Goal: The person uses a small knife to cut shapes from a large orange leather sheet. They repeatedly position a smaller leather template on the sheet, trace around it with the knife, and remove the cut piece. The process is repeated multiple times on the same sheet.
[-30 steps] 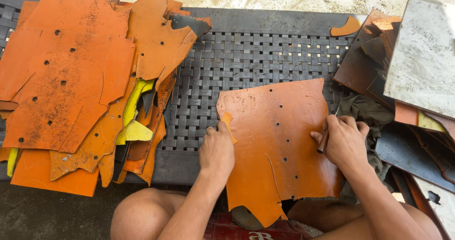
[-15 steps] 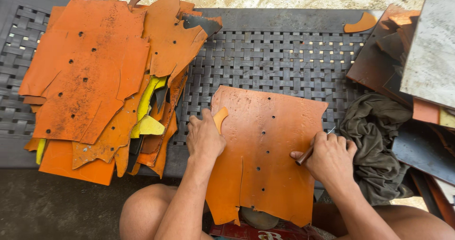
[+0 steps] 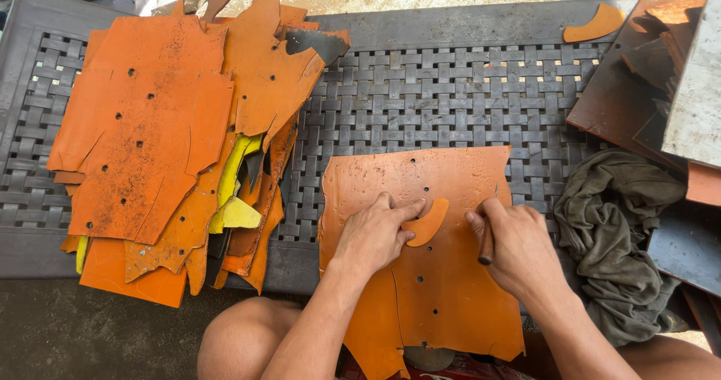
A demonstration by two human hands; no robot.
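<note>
- presently, step in hand, by judgement: marking or cutting a curved shape out of an orange sheet (image 3: 420, 267), using a small curved piece (image 3: 426, 222) as a pattern.
- left hand (image 3: 372, 233): flat on the sheet, fingers spread a little apart, fingertips pressing the curved piece down at its left edge.
- right hand (image 3: 518, 248): fingers closed around a short dark-handled tool (image 3: 486, 243), held just right of the curved piece; its tip is hidden, so contact with the sheet cannot be told.
- orange sheet: lies on the near edge of a dark woven table (image 3: 451, 102), overhanging toward the person's knees; several small holes in it.
- next move, by judgement: calls for the pattern kept from slipping while the tool follows its curved edge closely.
- containers: none seen. loose stack of orange and yellow sheets (image 3: 158, 147) at left; grey cloth (image 3: 619, 222) and dark offcuts (image 3: 638, 72) at right.
</note>
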